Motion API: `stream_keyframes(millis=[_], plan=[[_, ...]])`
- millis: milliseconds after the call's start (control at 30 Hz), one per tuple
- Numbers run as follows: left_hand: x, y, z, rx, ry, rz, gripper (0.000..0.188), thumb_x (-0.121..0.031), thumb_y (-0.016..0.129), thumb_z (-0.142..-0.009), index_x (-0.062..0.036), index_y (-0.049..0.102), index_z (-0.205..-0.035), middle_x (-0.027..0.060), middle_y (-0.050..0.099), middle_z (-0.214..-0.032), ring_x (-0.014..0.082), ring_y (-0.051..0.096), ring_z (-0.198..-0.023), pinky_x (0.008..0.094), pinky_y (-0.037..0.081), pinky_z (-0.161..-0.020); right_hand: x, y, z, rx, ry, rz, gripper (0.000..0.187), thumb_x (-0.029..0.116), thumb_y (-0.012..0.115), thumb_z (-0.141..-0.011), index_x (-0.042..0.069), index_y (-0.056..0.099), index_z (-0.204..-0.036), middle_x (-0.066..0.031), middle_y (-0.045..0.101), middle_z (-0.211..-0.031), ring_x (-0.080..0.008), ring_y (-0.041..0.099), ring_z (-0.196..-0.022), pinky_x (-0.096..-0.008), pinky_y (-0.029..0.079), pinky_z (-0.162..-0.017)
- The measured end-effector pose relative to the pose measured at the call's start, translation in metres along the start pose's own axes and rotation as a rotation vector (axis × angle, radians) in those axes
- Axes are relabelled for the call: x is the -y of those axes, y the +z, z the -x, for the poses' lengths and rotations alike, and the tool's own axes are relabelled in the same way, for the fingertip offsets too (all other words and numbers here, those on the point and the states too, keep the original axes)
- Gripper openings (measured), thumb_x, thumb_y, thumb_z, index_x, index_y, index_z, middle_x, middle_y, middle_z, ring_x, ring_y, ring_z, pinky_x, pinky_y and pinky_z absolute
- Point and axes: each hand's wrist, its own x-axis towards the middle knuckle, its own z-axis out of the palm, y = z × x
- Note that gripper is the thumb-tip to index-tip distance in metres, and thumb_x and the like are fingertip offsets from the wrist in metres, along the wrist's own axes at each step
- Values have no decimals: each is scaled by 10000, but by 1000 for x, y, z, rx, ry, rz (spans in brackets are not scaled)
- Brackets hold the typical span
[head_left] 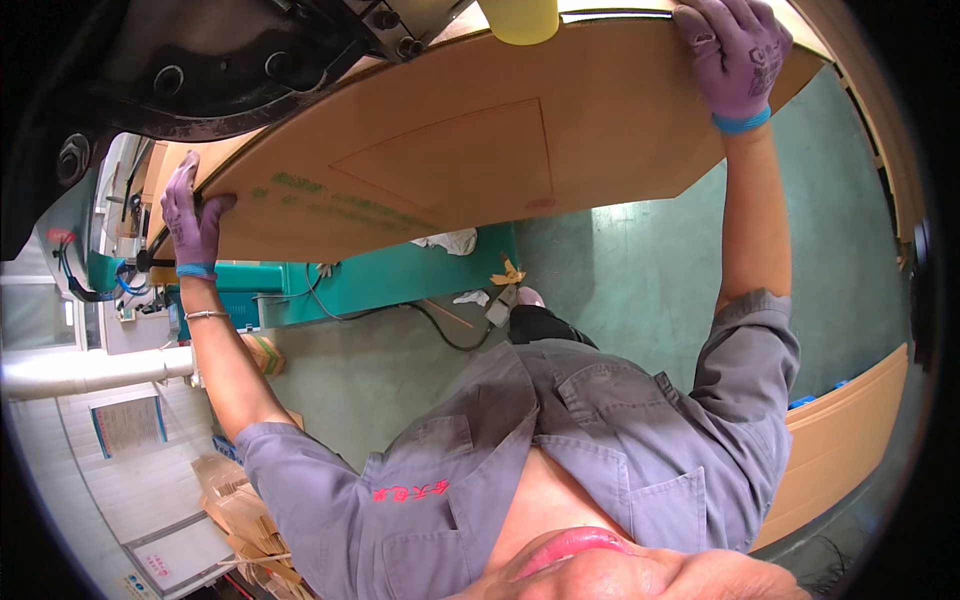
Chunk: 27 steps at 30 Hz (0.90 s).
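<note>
A large brown cardboard sheet (440, 150) spans the upper part of the head view, with a printed outline and green printing on its near face. My left hand (195, 215), in a purple glove with a blue cuff, grips its left edge, thumb on the near face. The fingers of my right hand (738, 60), gloved the same way, fold over its upper right edge. Part of each hand's grip lies behind the sheet. A black machine arm (200, 75) stands over the sheet's upper left, and a yellow rounded part (522, 20) overlaps its top edge.
Below the sheet is a green machine base (400, 275). A black cable (450, 345) runs over the floor to a pedal (502, 305) by my foot. Cardboard sheets (840, 440) are stacked at the lower right; cardboard scraps (245, 510) lie at the lower left. A white pipe (100, 370) juts in from the left.
</note>
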Motion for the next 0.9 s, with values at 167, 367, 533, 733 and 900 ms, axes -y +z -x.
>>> stream_keyframes(millis=[167,367,533,733,900], plan=[[-4,-4,-2,-35,48,-13,662,-237,762,-761,-69,513,-1351,103,550,-1373,293,495,-1263,412,348,-1067,-8,-2,0,-10,-47,19,246,326,569,-910,129,716,-920,-30,713,-950,-232,636,-892,-370,415,-826],[-48,-6,-24,-87,80,-65,643,-305,778,-745,-52,547,-1289,126,581,-1291,299,518,-1214,417,367,-1018,-52,-23,14,35,-10,44,380,408,501,-961,94,716,-944,-56,715,-981,-261,631,-940,-381,419,-853],[-48,6,-19,-104,14,-82,636,-320,780,-733,-57,560,-1269,123,578,-1273,305,512,-1190,426,362,-1011,-55,-25,11,107,-14,1,459,451,453,-982,76,716,-953,-81,711,-988,-277,624,-952,-389,427,-858],[-63,2,-22,-125,14,-93,590,-298,746,-752,-47,562,-1253,140,588,-1166,346,515,-1099,454,376,-970,-57,-26,9,64,9,-12,454,445,466,-977,69,718,-937,-92,706,-991,-295,620,-956,-410,443,-866],[-62,4,-25,-135,29,-78,528,-267,753,-724,-37,573,-1164,145,568,-1085,346,502,-1023,459,384,-903,-57,-30,9,109,18,2,453,418,431,-1006,73,719,-951,-97,704,-1004,-290,610,-990,-418,443,-884]])
